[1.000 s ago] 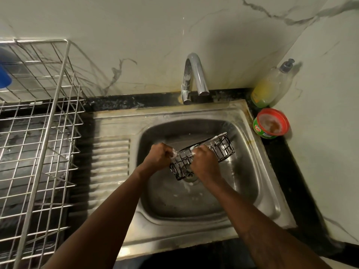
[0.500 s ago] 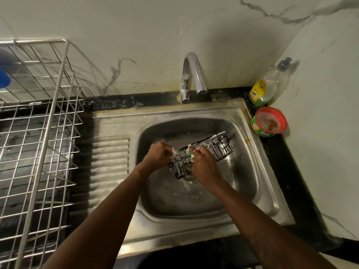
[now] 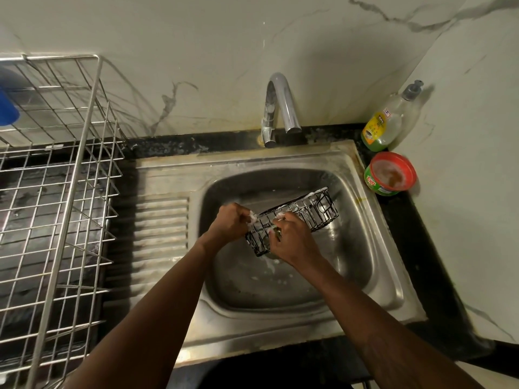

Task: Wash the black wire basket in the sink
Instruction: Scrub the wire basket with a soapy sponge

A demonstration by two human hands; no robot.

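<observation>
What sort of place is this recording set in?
Most likely a home kitchen: a stainless steel sink with a curved tap, a wire dish rack beside it, and a dish soap bottle.

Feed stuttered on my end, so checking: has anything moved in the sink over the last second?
No clear change. The left hand still grips the near end of the black wire basket, the right hand still holds a greenish pad against its side, and the basket stays tilted, foamy, in the sink.
</observation>
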